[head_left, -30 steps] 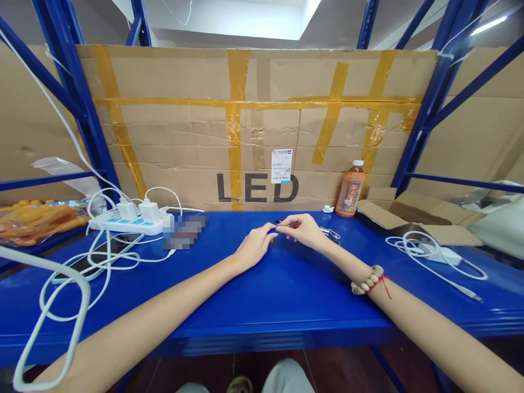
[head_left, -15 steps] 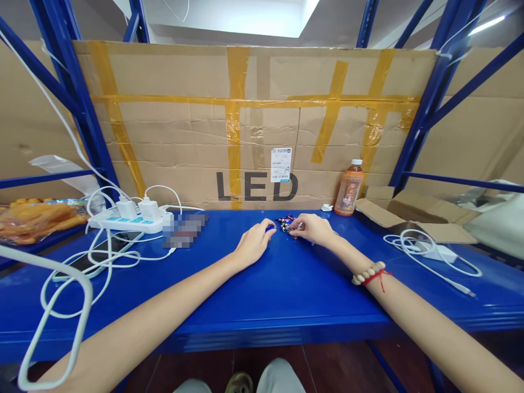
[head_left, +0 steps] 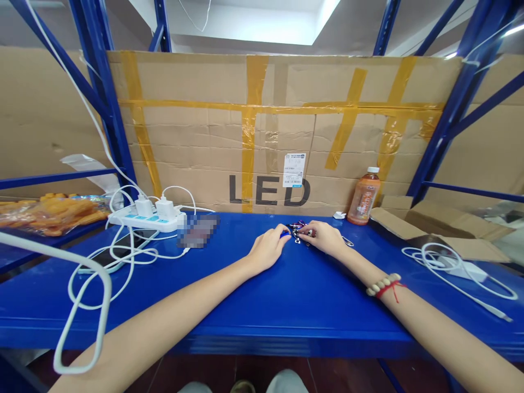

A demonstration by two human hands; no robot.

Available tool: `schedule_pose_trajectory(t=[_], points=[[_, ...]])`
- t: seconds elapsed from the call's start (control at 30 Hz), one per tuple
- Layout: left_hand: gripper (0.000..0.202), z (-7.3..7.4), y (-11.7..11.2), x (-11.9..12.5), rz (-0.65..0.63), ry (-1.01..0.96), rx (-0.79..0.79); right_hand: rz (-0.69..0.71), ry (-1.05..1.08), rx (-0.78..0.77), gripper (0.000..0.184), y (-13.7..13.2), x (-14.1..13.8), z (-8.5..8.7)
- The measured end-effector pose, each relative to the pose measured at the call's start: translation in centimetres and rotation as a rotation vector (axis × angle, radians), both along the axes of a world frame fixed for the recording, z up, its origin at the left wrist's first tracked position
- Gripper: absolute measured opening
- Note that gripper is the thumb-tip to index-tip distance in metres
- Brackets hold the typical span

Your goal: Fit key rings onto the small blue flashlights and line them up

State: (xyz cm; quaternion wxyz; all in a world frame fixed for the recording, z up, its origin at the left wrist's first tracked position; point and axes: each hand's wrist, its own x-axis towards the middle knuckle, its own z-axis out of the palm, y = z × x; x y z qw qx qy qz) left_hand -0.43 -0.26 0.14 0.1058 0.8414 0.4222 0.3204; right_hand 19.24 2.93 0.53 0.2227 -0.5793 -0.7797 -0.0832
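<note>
Blue steel racking surrounds us, with a cardboard sheet (head_left: 196, 142) marked LED taped across the back, and we work on the blue shelf (head_left: 262, 305). Our left hand (head_left: 268, 252) lies knuckles-up, fingers curled, with thumb and forefinger tips together on a small blue piece (head_left: 284, 233). Our right hand (head_left: 324, 238) lies opposite, fingertips down in a cluster of small metal parts (head_left: 298, 229). We cannot tell whether it grips one or only rests there. The cluster sits between the two hands, touching the right fingertips and just right of the left ones, so the right hand is nearer. Its spread runs roughly left to right, and single parts are too small to read. A bead bracelet (head_left: 383, 284) circles the right wrist. Behind the right hand a drink bottle (head_left: 363, 196) stands upright near the cardboard. Further right an open box (head_left: 446, 229) lies with a white cable (head_left: 454, 262) coiled before it. Well to the left, a power strip (head_left: 147, 220) carries two chargers, and their leads loop over a flat phone (head_left: 107, 258).
</note>
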Motion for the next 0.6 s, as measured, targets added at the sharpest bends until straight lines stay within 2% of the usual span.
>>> schedule_pose_trajectory(t=[0.37,0.53,0.6], points=[[0.024,0.17,-0.32,-0.07,-0.010,-0.001,-0.016,-0.038,0.021,0.070,0.019,-0.03,-0.07,0.02],[0.023,0.31,-0.44,-0.09,-0.017,-0.022,-0.006,-0.028,0.266,0.099,0.020,-0.30,-0.36,0.41],[0.022,0.26,-0.35,-0.12,-0.016,-0.031,-0.004,0.036,0.411,0.091,0.021,-0.54,-0.87,0.62]])
